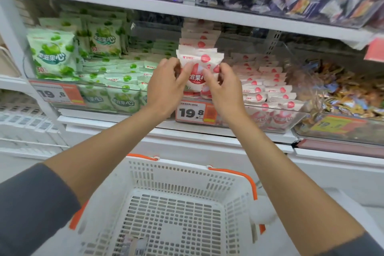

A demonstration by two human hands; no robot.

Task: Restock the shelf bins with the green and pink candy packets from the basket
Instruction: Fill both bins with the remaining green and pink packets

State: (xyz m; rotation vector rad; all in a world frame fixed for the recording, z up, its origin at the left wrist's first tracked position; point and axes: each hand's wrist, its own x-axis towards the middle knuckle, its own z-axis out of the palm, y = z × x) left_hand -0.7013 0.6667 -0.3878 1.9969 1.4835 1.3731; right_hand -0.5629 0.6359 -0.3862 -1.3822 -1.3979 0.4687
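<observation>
Both hands, left and right, grip a stack of pink packets mid-frame, above the white basket.

White basket with orange handles, pink-spotted white packet

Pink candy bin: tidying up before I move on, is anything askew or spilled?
Nothing stands out: the small pink-and-white candy packets lie in neat rows inside the clear plastic shelf bin; the left hand and right hand hold a bundle at its left end.
</observation>
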